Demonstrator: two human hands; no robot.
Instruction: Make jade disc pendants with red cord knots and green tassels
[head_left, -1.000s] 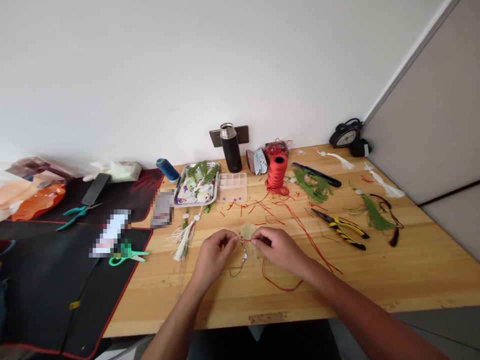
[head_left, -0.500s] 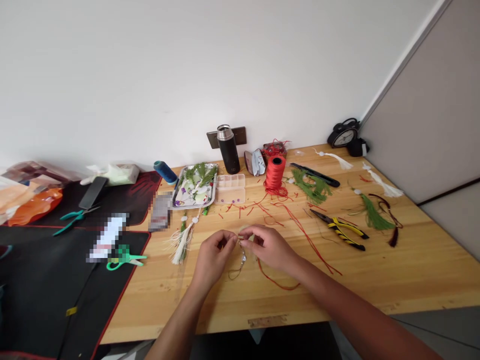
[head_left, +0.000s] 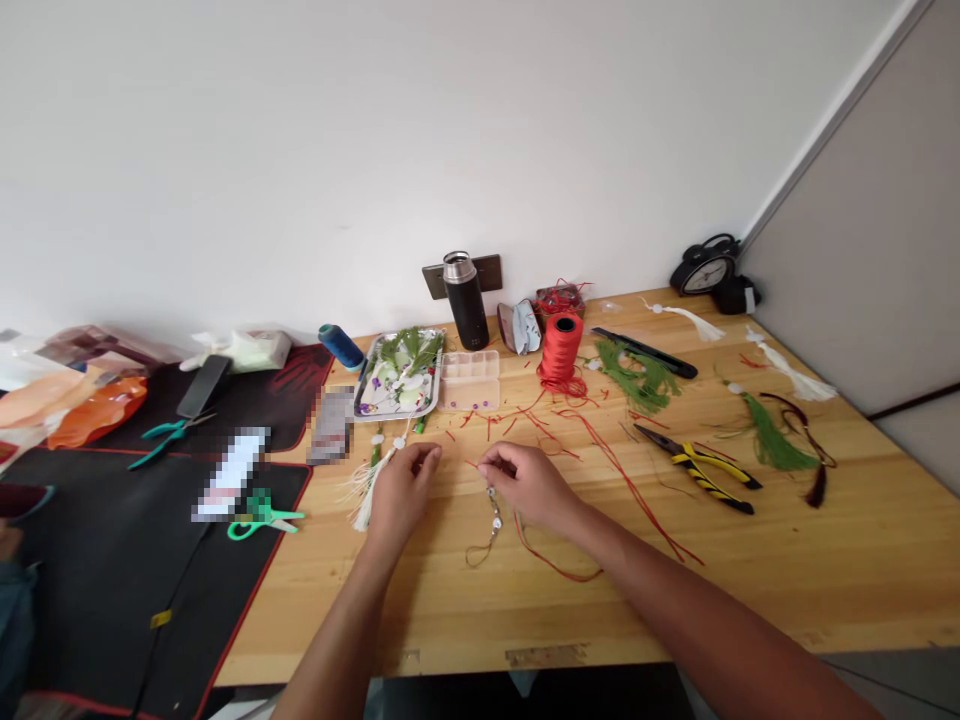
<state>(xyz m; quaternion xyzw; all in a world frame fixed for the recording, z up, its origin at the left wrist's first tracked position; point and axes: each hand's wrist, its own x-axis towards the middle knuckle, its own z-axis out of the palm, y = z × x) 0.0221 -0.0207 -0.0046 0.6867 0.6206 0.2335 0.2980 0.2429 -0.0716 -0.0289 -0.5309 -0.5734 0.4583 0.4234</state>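
My right hand is closed in a pinch at the top of a beaded strap with pale round beads and a thin dark loop. A short red cord end sticks out leftward from its fingertips. A longer red cord curves across the wood below that hand. My left hand is apart from it, thumb and fingers drawn together; whatever they may hold is hidden. Beside the left wrist lies a white tassel with a white disc, partly covered by the hand.
Behind the hands stand a metal tray, a clear bead box, a black flask and a red thread spool. Yellow-black pliers and green tassels lie right; green scissors lie left. Another person's sleeve shows far left.
My left hand has separated from my right hand and moved left and slightly up. The right hand still pinches the beaded strap, which now shows more fully. The view has shifted slightly.
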